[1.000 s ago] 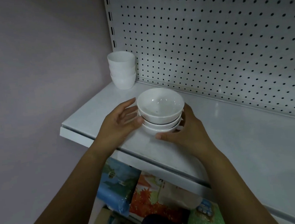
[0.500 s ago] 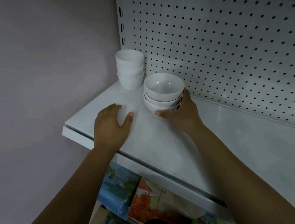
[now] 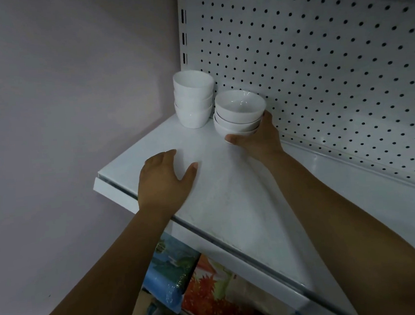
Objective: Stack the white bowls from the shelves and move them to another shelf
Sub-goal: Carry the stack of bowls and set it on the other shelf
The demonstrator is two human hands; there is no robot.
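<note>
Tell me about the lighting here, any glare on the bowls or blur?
Head view: dim, flat light; small glints inside the top bowl of the stack that the right hand grips; pegboard holes mirrored faintly on the shelf; no motion blur.

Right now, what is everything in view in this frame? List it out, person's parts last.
wide bowl stack: three, white, nested on the shelf by the pegboard
tall bowl stack: three, white, nested in the shelf's back left corner
shelf: one, white, across the middle
pegboard: one, white with dark holes, behind the shelf
wall: one, pale lilac, left
printed packs: several, blue, orange, green, below the shelf
left hand: one, palm down on the shelf's front
right hand: one, grips the wide bowl stack's base
</note>
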